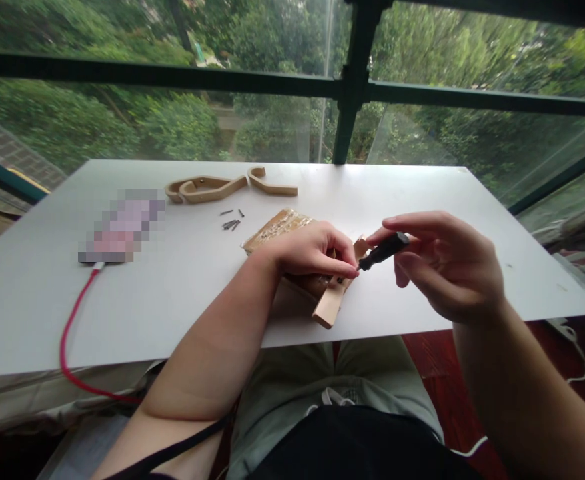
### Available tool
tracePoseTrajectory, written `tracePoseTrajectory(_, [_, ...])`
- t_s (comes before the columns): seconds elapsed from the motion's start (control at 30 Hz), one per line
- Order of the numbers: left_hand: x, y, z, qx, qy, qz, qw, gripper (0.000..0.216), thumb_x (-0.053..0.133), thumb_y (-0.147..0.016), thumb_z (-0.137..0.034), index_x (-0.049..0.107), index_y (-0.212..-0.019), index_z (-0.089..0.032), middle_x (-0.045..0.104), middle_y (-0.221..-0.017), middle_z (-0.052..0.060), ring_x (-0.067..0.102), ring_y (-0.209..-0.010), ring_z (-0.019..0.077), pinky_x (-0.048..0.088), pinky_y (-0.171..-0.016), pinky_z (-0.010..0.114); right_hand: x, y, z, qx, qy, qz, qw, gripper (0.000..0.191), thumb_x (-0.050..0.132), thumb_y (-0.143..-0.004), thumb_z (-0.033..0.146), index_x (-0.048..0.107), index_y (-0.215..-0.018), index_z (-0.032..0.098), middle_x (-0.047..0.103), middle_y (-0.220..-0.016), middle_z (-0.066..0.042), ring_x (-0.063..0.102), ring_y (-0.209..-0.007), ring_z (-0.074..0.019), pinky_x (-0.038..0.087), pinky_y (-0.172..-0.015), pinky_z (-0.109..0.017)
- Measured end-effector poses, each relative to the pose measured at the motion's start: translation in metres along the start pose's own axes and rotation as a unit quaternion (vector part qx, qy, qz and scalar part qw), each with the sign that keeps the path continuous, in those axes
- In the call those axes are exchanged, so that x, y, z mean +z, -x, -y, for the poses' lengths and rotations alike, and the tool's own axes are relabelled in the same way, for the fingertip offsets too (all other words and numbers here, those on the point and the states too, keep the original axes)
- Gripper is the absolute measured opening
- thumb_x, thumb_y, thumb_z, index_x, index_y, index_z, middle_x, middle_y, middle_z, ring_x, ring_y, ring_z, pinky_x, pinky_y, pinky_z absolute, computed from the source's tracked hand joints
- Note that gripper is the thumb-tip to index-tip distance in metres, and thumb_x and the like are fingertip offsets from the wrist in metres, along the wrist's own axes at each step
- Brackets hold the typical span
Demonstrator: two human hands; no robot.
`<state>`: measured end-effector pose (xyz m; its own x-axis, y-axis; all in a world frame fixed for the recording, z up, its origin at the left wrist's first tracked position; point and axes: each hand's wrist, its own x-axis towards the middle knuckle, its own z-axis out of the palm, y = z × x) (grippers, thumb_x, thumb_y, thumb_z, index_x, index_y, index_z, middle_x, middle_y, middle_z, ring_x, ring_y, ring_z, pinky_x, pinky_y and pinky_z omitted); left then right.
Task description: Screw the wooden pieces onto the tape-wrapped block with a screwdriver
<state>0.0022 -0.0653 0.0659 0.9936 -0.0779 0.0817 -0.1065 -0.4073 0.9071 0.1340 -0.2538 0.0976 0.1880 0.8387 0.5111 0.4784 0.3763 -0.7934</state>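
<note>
Thumb and forefinger of my left hand point(317, 250) pinch together at the tip of a black-handled screwdriver point(385, 250), just above a light wooden piece point(329, 307). What they pinch is hidden. My right hand point(452, 267) is curled loosely about the screwdriver's handle, its fingers partly spread and the fingertips close to the grip. The screwdriver is tilted, its handle up and to the right. A dark screw head or hole point(339, 280) shows in the wooden piece. Beneath my left hand lies a brown block point(277, 227) with a rough, shiny coating.
Curved wooden hooks point(212, 190) and another bent wooden piece point(275, 187) lie at the back of the white table point(197, 293). Several screws point(231, 225) are scattered before them. To the left is a blurred-out phone point(125, 230) on a red cable point(67, 333).
</note>
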Motion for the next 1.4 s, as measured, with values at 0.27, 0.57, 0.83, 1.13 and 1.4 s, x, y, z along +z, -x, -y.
tracePoseTrajectory(0.27, [0.0, 0.0, 0.0, -0.004, 0.009, 0.009, 1.0, 0.021, 0.073, -0.076, -0.032, 0.074, -0.081, -0.012, 0.072, -0.077, 0.007, 0.064, -0.074, 0.0144, 0.048, -0.068, 0.021, -0.013, -0.007, 0.007, 0.058, 0.081, 0.022, 0.995, 0.026, 0.07, -0.08, 0.025, 0.072, -0.106, 0.023, 0.072, -0.093, -0.006, 0.057, -0.056, -0.0109, 0.043, -0.043, -0.024])
tracePoseTrajectory(0.57, [0.002, -0.001, -0.002, -0.01, 0.039, 0.028, 0.999, 0.012, 0.067, -0.078, -0.021, 0.074, -0.082, -0.011, 0.074, -0.084, 0.009, 0.067, -0.08, 0.016, 0.05, -0.073, 0.021, 0.002, -0.003, -0.003, 0.072, 0.147, -0.105, 0.981, 0.019, 0.074, -0.076, 0.035, 0.071, -0.088, 0.021, 0.06, -0.061, 0.0, 0.049, -0.048, -0.0087, 0.035, -0.042, -0.023])
tracePoseTrajectory(0.83, [0.002, -0.001, -0.002, -0.022, 0.032, 0.026, 0.999, 0.019, 0.074, -0.074, -0.027, 0.074, -0.082, -0.01, 0.073, -0.08, 0.009, 0.067, -0.076, 0.0161, 0.049, -0.069, 0.022, 0.012, 0.004, -0.003, 0.08, 0.152, -0.162, 0.972, 0.025, 0.075, -0.074, 0.042, 0.064, -0.075, 0.019, 0.057, -0.059, 0.001, 0.045, -0.046, -0.0087, 0.034, -0.041, -0.023])
tracePoseTrajectory(1.13, [0.001, -0.003, -0.001, -0.03, 0.008, 0.022, 0.999, 0.025, 0.074, -0.074, -0.037, 0.074, -0.076, -0.012, 0.071, -0.074, 0.007, 0.064, -0.072, 0.0146, 0.047, -0.066, 0.021, 0.016, 0.001, 0.002, 0.06, 0.131, -0.152, 0.978, 0.019, 0.072, -0.078, 0.036, 0.067, -0.08, 0.019, 0.062, -0.065, -0.001, 0.052, -0.05, -0.0099, 0.042, -0.042, -0.023])
tracePoseTrajectory(1.4, [0.002, -0.001, 0.0, -0.035, 0.023, 0.021, 0.999, 0.025, 0.075, -0.072, -0.037, 0.073, -0.074, -0.012, 0.068, -0.07, 0.005, 0.061, -0.069, 0.0132, 0.045, -0.063, 0.02, -0.002, 0.001, 0.0, 0.037, -0.062, 0.026, 0.997, 0.028, 0.062, -0.085, 0.024, 0.068, -0.113, 0.024, 0.069, -0.109, -0.009, 0.064, -0.062, -0.0138, 0.052, -0.046, -0.028])
